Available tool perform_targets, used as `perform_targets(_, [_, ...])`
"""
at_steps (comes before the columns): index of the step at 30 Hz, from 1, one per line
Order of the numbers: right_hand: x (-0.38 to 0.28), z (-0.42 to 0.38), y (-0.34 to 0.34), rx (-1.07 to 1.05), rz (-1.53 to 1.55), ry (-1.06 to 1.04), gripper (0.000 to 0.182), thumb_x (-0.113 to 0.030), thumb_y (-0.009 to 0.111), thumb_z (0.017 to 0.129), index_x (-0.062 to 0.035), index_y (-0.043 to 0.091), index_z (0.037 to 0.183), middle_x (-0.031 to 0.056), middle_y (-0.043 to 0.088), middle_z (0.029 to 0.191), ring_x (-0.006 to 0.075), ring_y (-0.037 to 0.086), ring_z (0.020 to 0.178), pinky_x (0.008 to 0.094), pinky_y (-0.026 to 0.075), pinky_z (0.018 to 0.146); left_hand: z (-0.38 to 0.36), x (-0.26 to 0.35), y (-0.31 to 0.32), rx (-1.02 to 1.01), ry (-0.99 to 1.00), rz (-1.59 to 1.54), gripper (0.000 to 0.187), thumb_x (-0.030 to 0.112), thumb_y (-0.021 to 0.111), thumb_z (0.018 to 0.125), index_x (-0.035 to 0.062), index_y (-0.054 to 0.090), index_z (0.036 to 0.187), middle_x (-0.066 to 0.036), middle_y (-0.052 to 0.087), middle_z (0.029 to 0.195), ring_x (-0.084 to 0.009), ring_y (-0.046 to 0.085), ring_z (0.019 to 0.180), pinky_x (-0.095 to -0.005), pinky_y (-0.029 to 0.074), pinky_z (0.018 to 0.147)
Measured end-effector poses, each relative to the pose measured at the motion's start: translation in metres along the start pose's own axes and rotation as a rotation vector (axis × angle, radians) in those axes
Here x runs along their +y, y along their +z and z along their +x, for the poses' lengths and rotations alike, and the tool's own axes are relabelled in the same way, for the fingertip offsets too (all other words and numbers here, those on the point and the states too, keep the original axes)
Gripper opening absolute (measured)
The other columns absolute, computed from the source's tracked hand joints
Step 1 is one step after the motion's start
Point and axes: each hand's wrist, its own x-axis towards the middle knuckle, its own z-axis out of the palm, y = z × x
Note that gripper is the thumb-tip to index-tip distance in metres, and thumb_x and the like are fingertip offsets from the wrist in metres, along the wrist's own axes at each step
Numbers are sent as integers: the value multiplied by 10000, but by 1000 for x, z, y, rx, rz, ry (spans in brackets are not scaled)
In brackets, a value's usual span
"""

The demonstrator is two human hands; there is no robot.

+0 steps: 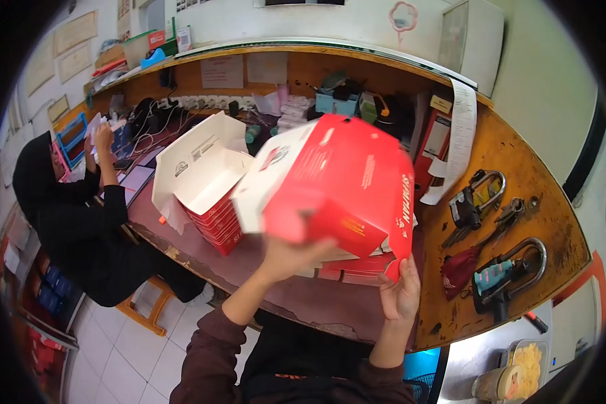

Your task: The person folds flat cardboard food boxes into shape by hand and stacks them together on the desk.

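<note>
Red carton (357,182) between raised hands, right hand (402,289) upright, fingers up.

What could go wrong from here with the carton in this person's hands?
The red carton is close beside the nested boxes, so a swing could knock them. The right hand grips it only at a corner, which might crease. The cartons beneath could shift if brushed.

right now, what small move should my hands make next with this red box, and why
Probably fold in the corner at your right hand: its fingers are already on that edge of the red box, while your left hand is at the near side.
</note>
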Motion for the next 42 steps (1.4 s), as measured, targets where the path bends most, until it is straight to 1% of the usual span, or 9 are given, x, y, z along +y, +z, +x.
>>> perform_targets(5, [48, -10, 19, 199, -704, -877, 221, -77, 554, 835, -56, 508, 1050, 43, 566, 971, 153, 539, 843, 277, 432, 772, -33, -5, 43, -85, -70, -98, 304, 37, 565, 823, -10, 493, 1115, -76, 565, 1032, -134, 547, 913, -258, 449, 776])
perform_targets(11, [38, -18, 25, -117, 349, -71, 211, -4, 530, 824, -86, 501, 1016, -11, 539, 938, 92, 501, 785, 259, 407, 660, -33, -9, 24, -123, -137, -19, 407, 274, 432, 908, 14, 416, 1220, -75, 517, 1134, -148, 464, 1065, -310, 360, 897])
perform_targets(16, [36, -21, 46, 85, -170, -322, 391, 89, 594, 717, -31, 470, 1067, 85, 542, 1005, 142, 542, 851, 258, 439, 723, -2, 57, -5, -151, -564, -1366, 600, 317, 543, 850, -24, 317, 1289, -70, 453, 1238, -160, 432, 1123, -329, 334, 974])
perform_targets(17, [38, -23, 45, 81, -169, -314, 391, 89, 594, 717, -31, 470, 1067, 85, 542, 1005, 142, 542, 851, 258, 439, 723, -7, 50, -6, -142, -560, -1364, 600, 317, 543, 850, -24, 317, 1289, -70, 453, 1238, -160, 432, 1123, -329, 334, 974])
perform_targets(19, [42, -27, 44, 53, -140, -493, 442, 109, 574, 715, -13, 449, 1121, 108, 534, 1058, 195, 541, 948, 300, 448, 802, -24, 28, -5, -24, -438, -284, 569, 326, 593, 810, -10, 408, 1230, -102, 488, 1197, -193, 459, 1103, -356, 349, 949])
perform_targets(24, [89, -35, 57, -2, 6, -426, 488, 145, 564, 703, -4, 444, 1152, 121, 527, 1093, 199, 528, 993, 319, 434, 857, -41, 30, 22, 173, -334, -720, 468, 203, 643, 784, 38, 466, 1185, -58, 530, 1139, -160, 503, 1035, -318, 389, 896])
perform_targets(26, [98, -32, 44, 10, -21, -375, 499, 148, 568, 699, -3, 439, 1156, 121, 525, 1096, 195, 529, 989, 320, 435, 856, -33, 36, 17, 135, -644, -886, 383, 212, 639, 789, 66, 521, 1123, -29, 560, 1088, -141, 523, 990, -310, 393, 871])
perform_targets(34, [67, -40, 44, -21, -127, -386, 488, 123, 592, 702, 17, 419, 1146, 129, 521, 1080, 221, 544, 955, 352, 452, 841, -49, 9, -5, 200, -327, -256, 250, 153, 672, 763, 59, 551, 960, -29, 577, 983, -109, 521, 918, -294, 418, 831])
perform_targets(42, [107, -28, 36, -83, 5, -227, 397, 58, 581, 760, -11, 465, 1134, 110, 545, 1074, 203, 536, 978, 359, 424, 876, -50, 23, 9, 267, -453, -616, 347, 255, 577, 833, 69, 503, 1117, -24, 557, 1071, -139, 507, 990, -319, 371, 878])
